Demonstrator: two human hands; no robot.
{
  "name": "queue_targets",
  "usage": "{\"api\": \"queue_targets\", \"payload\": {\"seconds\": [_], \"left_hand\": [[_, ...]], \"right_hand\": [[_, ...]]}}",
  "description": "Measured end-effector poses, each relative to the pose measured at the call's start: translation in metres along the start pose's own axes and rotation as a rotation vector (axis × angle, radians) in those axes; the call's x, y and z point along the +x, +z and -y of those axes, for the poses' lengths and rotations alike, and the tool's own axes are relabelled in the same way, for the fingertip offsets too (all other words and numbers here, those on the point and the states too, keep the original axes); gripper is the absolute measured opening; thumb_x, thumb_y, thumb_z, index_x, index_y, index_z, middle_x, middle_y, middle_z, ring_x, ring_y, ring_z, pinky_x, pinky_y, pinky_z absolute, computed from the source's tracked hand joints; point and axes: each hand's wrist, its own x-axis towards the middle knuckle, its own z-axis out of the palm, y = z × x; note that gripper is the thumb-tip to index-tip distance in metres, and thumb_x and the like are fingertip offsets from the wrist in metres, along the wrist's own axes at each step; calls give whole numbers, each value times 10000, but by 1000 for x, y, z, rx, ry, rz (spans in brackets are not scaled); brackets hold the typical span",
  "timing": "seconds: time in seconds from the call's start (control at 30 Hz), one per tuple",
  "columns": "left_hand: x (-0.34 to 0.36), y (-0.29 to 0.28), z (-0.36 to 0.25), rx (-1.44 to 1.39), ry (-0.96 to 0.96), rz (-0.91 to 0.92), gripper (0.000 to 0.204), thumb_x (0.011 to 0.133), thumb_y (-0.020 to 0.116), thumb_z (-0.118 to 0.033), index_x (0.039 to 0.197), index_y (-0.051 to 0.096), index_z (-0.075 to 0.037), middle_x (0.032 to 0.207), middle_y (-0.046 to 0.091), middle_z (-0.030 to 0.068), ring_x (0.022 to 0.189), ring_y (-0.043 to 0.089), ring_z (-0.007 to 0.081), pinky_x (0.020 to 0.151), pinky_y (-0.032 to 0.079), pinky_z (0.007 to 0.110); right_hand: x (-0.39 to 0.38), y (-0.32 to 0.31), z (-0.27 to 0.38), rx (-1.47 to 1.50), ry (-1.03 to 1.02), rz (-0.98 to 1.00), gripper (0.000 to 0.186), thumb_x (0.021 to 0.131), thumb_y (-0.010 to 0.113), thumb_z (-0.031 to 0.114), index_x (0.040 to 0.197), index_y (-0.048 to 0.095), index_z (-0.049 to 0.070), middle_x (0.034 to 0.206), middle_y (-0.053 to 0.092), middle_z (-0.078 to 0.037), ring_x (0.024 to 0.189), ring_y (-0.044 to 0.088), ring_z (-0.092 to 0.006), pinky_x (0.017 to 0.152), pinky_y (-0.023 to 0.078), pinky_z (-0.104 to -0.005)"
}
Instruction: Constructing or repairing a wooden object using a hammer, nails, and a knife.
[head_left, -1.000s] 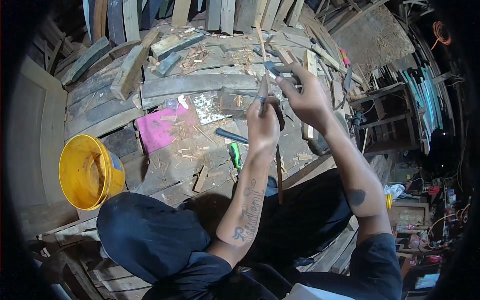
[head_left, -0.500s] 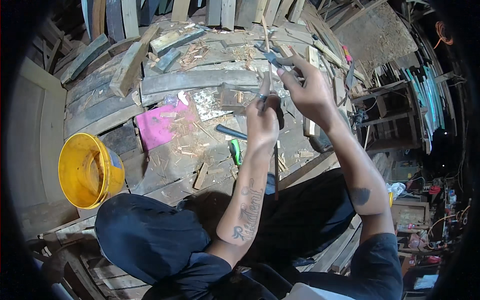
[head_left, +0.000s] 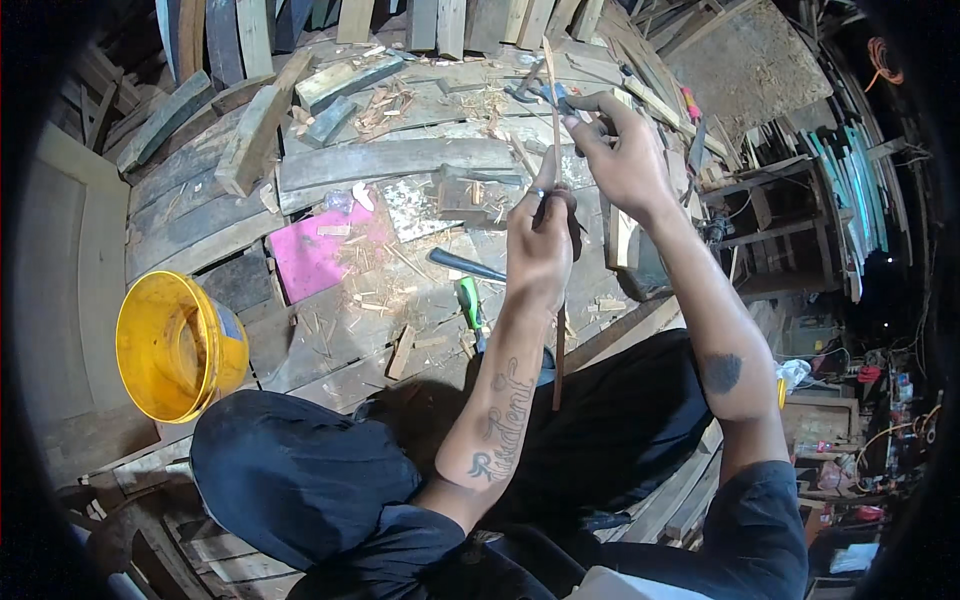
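Note:
My left hand (head_left: pixel 541 250) is closed around a long thin wooden strip (head_left: pixel 549 66), which stands nearly upright in the picture. The strip's lower end reaches down past my wrist toward my dark trousers. My right hand (head_left: pixel 632 165) pinches a small, flat blue-grey piece (head_left: pixel 556 95) against the strip near its far end. What kind of piece it is I cannot make out. On the boards left of my left hand lie a dark-handled tool (head_left: pixel 466 265) and a tool with a green handle (head_left: pixel 470 301).
A yellow bucket (head_left: pixel 125 350) stands at the left. Near a pink sheet (head_left: pixel 305 262) lie shavings and wood offcuts. Planks (head_left: pixel 400 162) cross the work surface, and a red-handled tool (head_left: pixel 690 103) lies at the far right. A wooden shelf (head_left: pixel 770 238) stands at the right.
The blue-grey piece has shifted toward the strip's far end with my right hand. The strip and my left hand have moved slightly to the right.

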Motion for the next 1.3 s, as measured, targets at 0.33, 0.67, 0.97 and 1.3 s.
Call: {"api": "queue_targets", "payload": {"seconds": [0.33,0.67,0.97,1.3], "left_hand": [[20,-10,9,209,65,-75,202,963,557,-184,1023,660,-20,770,542,-17,650,491,82,570,397,258],[16,-6,-10,-27,-57,26,164,956,492,-111,1035,618,-41,729,476,-44,608,426,51,516,317,228],[-1,-12,-12,220,-203,156,495,1011,519,-161,1499,467,-91,754,496,-27,569,417,63,496,373,232],[7,-30,-5,-128,-41,54,473,1024,521,-122,1495,497,-160,762,491,-59,594,423,30,506,360,213]], "right_hand": [[10,-2,-4,-62,19,6,337,919,682,300,1191,691,101,1065,704,-234,1029,675,-380,902,516,-440],[14,5,-5,-173,53,-20,360,909,677,325,1191,697,103,1093,704,-241,1056,670,-398,911,514,-456],[65,-105,-156,-194,223,-450,377,928,650,327,1195,714,69,1058,731,-225,969,713,-344,899,523,-424],[-3,-34,-4,-72,-256,289,407,973,651,286,1323,645,79,1241,692,-177,1170,654,-291,1016,471,-392]]}}
